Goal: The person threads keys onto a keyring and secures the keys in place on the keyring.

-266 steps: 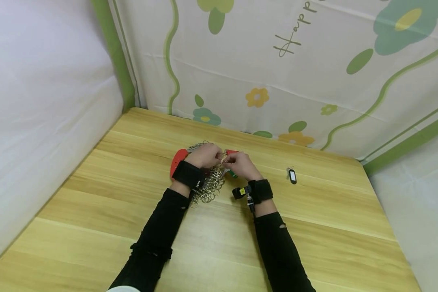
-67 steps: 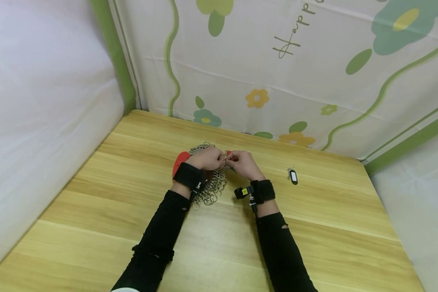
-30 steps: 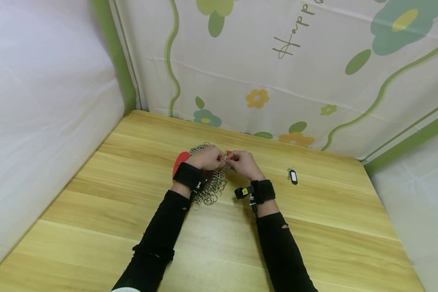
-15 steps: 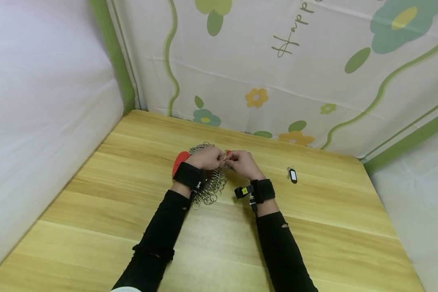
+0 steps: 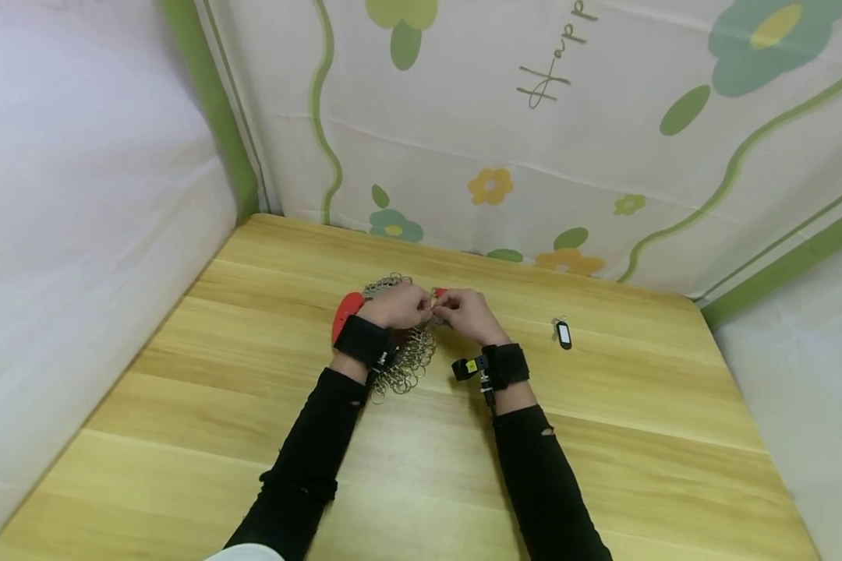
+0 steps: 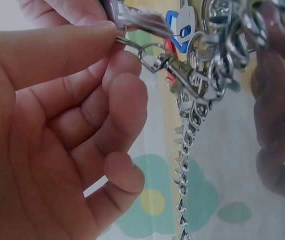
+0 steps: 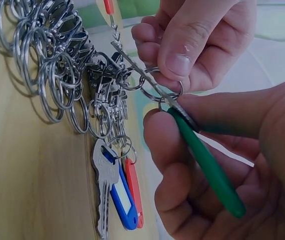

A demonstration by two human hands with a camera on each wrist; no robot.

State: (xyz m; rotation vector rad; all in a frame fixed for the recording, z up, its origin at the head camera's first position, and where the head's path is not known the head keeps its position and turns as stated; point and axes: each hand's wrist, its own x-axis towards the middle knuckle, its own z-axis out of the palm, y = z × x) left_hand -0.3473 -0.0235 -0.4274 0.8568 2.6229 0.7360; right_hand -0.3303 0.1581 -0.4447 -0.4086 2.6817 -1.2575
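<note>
In the head view my left hand [image 5: 398,304] and right hand [image 5: 466,315] meet fingertip to fingertip above the tabletop. The left thumb and finger pinch a split ring [image 6: 127,42], linked to a metal swivel clasp [image 6: 182,75] on a chain [image 6: 182,175]. In the right wrist view, my right thumb and finger pinch a green key tag [image 7: 210,170] by its ring end, where a silver key [image 7: 142,75] also lies across the split ring. A cluster of metal rings [image 7: 47,65] with clasps hangs beside them. The fingertips partly hide the ring joint.
A key [image 7: 105,175], a blue tag [image 7: 125,205] and a red tag [image 7: 133,185] hang from the chain. Left of the hands is a red rounded object [image 5: 347,315], partly covered. A black key tag [image 5: 564,335] with a key lies on the wooden table [image 5: 638,405] at right.
Since the earliest frame the hands have drawn slightly closer together, and the green tag below the right hand is no longer visible from the head. Lately only the head view has shifted slightly.
</note>
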